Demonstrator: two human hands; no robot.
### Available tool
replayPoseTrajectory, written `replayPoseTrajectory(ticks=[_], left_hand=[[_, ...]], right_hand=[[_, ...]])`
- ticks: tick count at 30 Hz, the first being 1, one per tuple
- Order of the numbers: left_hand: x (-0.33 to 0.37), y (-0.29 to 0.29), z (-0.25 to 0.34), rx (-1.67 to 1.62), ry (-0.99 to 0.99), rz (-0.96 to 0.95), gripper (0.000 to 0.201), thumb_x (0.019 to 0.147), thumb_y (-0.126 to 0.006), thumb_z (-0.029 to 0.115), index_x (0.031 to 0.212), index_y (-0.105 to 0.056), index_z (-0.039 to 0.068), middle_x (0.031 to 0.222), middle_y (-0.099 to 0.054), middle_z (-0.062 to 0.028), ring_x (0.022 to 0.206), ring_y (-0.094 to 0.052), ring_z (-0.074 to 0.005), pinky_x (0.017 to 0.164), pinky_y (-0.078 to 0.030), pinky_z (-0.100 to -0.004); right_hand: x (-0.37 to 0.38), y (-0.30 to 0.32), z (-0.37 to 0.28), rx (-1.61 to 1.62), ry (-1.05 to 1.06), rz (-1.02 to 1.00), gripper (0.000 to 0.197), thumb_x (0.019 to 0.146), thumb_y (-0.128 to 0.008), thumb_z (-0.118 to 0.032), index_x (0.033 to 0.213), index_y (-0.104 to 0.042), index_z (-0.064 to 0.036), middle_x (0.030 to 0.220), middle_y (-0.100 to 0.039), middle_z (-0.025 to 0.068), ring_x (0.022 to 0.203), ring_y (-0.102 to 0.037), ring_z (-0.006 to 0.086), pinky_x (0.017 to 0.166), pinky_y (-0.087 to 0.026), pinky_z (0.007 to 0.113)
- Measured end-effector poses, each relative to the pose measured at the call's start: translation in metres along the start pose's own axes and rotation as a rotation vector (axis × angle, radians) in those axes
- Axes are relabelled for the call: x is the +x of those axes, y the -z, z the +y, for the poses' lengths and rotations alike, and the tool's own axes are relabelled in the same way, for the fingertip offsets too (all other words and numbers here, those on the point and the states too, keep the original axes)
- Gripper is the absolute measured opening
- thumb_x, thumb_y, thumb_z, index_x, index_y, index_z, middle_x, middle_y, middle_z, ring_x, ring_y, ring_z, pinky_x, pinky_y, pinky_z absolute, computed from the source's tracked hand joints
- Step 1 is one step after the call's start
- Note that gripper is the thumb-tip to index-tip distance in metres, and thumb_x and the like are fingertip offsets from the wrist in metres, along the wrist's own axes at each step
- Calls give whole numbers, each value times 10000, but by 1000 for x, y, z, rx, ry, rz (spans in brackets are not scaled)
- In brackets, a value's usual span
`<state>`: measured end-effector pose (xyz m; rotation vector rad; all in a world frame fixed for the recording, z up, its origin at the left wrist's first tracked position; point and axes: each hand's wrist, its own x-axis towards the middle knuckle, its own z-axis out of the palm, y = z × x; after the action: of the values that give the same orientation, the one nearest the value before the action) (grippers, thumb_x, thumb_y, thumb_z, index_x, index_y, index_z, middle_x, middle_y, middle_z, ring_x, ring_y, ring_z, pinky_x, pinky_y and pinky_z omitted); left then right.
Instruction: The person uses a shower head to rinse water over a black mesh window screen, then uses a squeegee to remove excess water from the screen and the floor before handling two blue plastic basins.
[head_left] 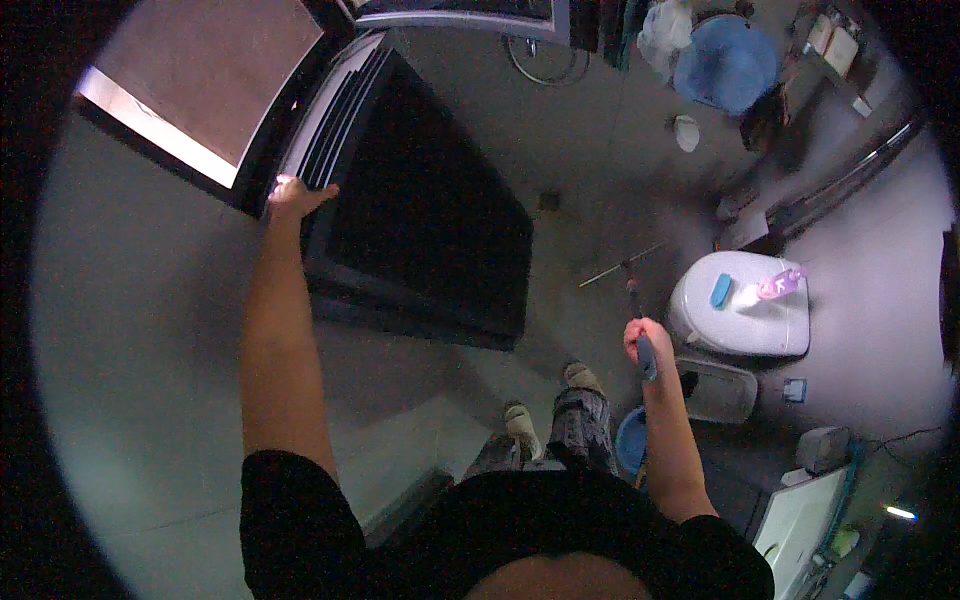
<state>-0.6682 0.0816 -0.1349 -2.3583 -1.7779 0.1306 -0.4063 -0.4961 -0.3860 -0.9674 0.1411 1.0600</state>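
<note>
The right hand (648,335) is closed around the grey handle of a long, thin T-shaped tool (647,362), which reaches out over the grey floor (400,400) to a narrow crossbar at its far end. The left hand (291,196) lies on the pale, ribbed upper edge of a large, dark rectangular panel block (430,200), fingers over the edge and thumb spread toward the dark face; how firmly it grips, I cannot tell.

Right of the tool is a white, D-shaped unit with a flat top (705,325). On it lie a small blue oblong block (721,290) and a pink-purple plastic bottle (782,284), its contents too blurred to tell.

Just below that unit, a shallow grey rectangular basin (741,395) has a dark shape (689,383) at its left end. Beside the right forearm, which partly covers it, is a round blue bucket (629,440); its inside cannot be made out.

At the upper right, a wide, round blue plastic tub (727,65) is near a crumpled, whitish plastic bag (665,32). The tub's interior is dim, and what the bag holds is unclear.
</note>
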Motion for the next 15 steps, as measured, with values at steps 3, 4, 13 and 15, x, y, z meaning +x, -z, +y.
replayPoseTrajectory(ticks=[3,4,13,15], left_hand=[[-28,24,36,-47,-79,-73,1148,444,-725,703,1227,-428,-82,1249,-478,-192,1158,-483,-307,952,-399,-377],[-36,24,34,-83,-93,-90,1117,438,-748,678,1210,-456,-75,1246,-481,-189,1152,-488,-304,946,-406,-369],[-81,29,60,-310,-26,-230,1362,433,-839,467,1346,-24,-132,1324,-339,-308,1252,-361,-341,1029,-317,-348],[-82,25,50,-280,15,-177,1347,437,-837,470,1357,-39,-106,1323,-350,-294,1249,-366,-340,1027,-322,-359]], right_hand=[[8,14,-19,472,-232,205,187,824,-457,-67,640,-441,-42,602,-456,50,495,-445,125,434,-360,232],[7,7,-23,409,-207,180,171,821,-461,-54,653,-439,-34,609,-451,50,502,-444,120,438,-363,230],[26,-1,-61,274,-265,105,125,823,-461,-16,703,-428,-2,654,-457,74,542,-459,117,481,-408,222],[35,-4,-70,310,-349,87,132,822,-462,-19,695,-428,-5,647,-459,77,542,-460,118,479,-408,224]])
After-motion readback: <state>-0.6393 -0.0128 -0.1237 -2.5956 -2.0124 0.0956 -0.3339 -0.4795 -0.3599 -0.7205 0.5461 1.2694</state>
